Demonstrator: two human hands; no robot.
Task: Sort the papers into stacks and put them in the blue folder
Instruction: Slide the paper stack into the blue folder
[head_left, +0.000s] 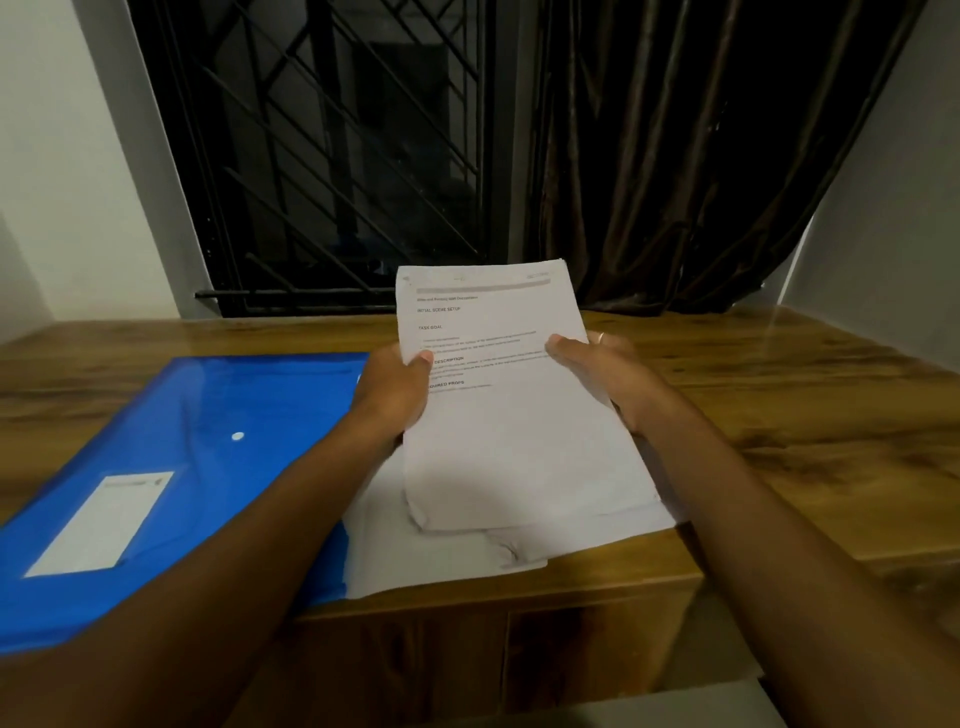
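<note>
Holding a stack (498, 405) of printed papers tilted up off the worktop (779, 395), the person grips it by both long edges in the head view, the only one given. The left hand (392, 389) clasps the stack's 9 o'clock edge, thumb pressed on the top page and fingers curled behind. The right hand (610, 376) clasps the 3 o'clock edge the same way, and it wears a ring (600, 338). The top page carries headed text, mostly too blurred to read.

At 6 o'clock from the stack, more sheets (457, 556) lie loose on the worktop, spread unevenly and reaching its near edge; one shows a crease. The stack's lower end hangs over them, and I cannot tell whether it touches them.

The folder (197, 415) lies flat at 9 o'clock from the stack, partly under the left forearm, its near corner overhanging the worktop edge. Its flap looks closed, with a snap (237, 436) showing and a white label (104, 519) toward 7 o'clock. Whether anything is inside cannot be made out.

At 12 o'clock stand a barred window (322, 156) and, toward 1 o'clock, a dark curtain (701, 156).

Judging from this, one stack is gathered and being squared up. The loose sheets remain to be sorted, the folder has yet to be opened, and no paper is seen going in, so the task seems under halfway.
</note>
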